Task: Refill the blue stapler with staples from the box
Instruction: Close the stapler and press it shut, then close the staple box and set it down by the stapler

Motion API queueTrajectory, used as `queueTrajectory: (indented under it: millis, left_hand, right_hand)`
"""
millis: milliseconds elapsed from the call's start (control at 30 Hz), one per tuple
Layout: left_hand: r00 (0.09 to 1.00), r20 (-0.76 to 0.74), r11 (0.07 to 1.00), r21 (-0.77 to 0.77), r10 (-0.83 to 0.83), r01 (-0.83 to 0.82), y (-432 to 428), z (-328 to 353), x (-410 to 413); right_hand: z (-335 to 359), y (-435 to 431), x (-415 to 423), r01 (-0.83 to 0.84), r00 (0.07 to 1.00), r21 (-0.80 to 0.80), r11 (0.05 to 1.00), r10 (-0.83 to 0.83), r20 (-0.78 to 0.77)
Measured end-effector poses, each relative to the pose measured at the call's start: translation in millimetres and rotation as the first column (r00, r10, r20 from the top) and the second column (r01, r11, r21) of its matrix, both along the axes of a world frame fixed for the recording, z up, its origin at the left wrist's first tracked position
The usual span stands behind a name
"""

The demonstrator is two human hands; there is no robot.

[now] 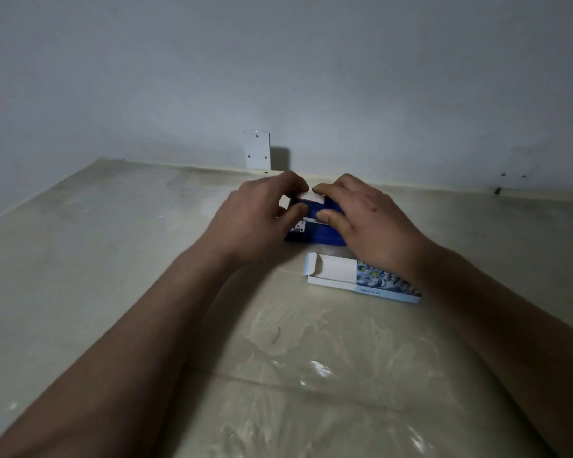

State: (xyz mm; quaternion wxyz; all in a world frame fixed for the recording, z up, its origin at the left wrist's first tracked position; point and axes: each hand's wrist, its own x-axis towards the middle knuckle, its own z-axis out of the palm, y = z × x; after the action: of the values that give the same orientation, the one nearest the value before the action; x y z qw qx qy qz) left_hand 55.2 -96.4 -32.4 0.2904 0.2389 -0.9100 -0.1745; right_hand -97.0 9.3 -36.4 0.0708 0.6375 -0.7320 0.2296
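The blue stapler (315, 235) sits on the table near the back wall, largely covered by both hands. My left hand (255, 216) grips its left end, thumb on the near side and fingers over the top. From the right, my right hand (368, 223) grips it the same way. A small white piece (310, 197) shows on top between the fingertips; I cannot tell what it is. The staple box (351, 276), white with a blue pattern, lies just in front of the stapler with its left flap open, partly under my right wrist.
The table (146, 259) is covered with a pale, wrinkled plastic sheet. A white metal bracket (258, 150) is fixed to the wall right behind the stapler. The wall runs along the table's back edge.
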Motion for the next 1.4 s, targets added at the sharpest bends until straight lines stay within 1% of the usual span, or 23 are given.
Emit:
queueTrajectory:
  millis: [167, 267, 400, 500, 633, 733, 833, 933, 1033, 1100, 1233, 1300, 1400]
  left_hand:
    - [1.0, 0.011, 1.0, 0.002, 0.004, -0.004, 1.9, 1.3, -0.8]
    - [1.0, -0.011, 0.998, -0.054, 0.009, -0.01, 2.1, 2.6, -0.4]
    - [0.998, -0.057, 0.99, -0.143, -0.017, 0.009, 5.6, 7.0, -0.9]
    - [0.995, -0.077, 0.983, -0.174, -0.069, 0.055, 10.4, 10.4, -1.6]
    - [0.979, -0.122, 0.97, -0.198, -0.165, 0.139, 16.7, 15.3, -0.8]
    - [0.974, -0.09, 0.959, -0.219, -0.206, 0.182, 19.6, 19.0, 0.4]
    - [0.979, -0.007, 0.954, -0.224, -0.206, 0.199, 22.5, 18.5, 0.6]
    - [0.975, 0.109, 0.961, -0.179, -0.193, 0.21, 23.7, 14.3, 0.1]
    - [0.962, 0.209, 0.968, -0.14, -0.175, 0.206, 23.4, 11.5, -0.8]
    - [0.946, 0.28, 0.972, -0.116, -0.164, 0.204, 22.8, 11.2, -0.5]
    - [0.942, 0.283, 0.981, -0.013, -0.181, 0.192, 21.7, 9.7, -0.1]
    - [0.935, 0.302, 0.982, 0.044, -0.187, 0.183, 21.6, 9.2, -0.3]
    - [0.92, 0.305, 0.96, 0.213, -0.245, 0.184, 21.8, 7.9, 0.2]
  right_hand:
    - [2.2, 5.2, 2.0, 0.005, 0.996, -0.067, 0.998, 0.001, 0.094]
    - [3.8, 12.2, 5.2, 0.03, 0.99, -0.099, 0.995, -0.017, 0.137]
    - [11.1, 25.5, 6.5, 0.054, 0.989, -0.17, 0.984, -0.03, 0.142]
    - [15.7, 37.5, 5.0, 0.053, 0.992, -0.202, 0.978, -0.028, 0.125]
    - [17.4, 57.6, 2.9, 0.03, 0.997, -0.191, 0.981, -0.015, 0.082]
    - [15.8, 72.4, 0.1, 0.016, 1.0, -0.162, 0.987, -0.012, 0.029]
    - [14.3, 85.9, -2.6, 0.034, 0.998, -0.102, 0.994, -0.038, -0.046]
    - [11.1, 95.1, -4.1, 0.072, 0.994, -0.039, 0.997, -0.075, -0.074]
    - [3.9, 99.5, -7.4, 0.108, 0.994, 0.022, 0.994, -0.107, -0.019]
    - [0.5, 99.0, -11.1, 0.084, 0.996, 0.058, 0.995, -0.085, 0.013]
    - [-2.2, 97.1, -17.6, 0.008, 0.991, 0.057, 0.998, -0.016, 0.132]
    - [-3.4, 97.1, -18.3, -0.025, 0.987, 0.06, 0.998, 0.016, 0.161]
    - [-4.6, 98.4, -19.3, -0.069, 0.983, 0.058, 0.996, 0.058, 0.174]
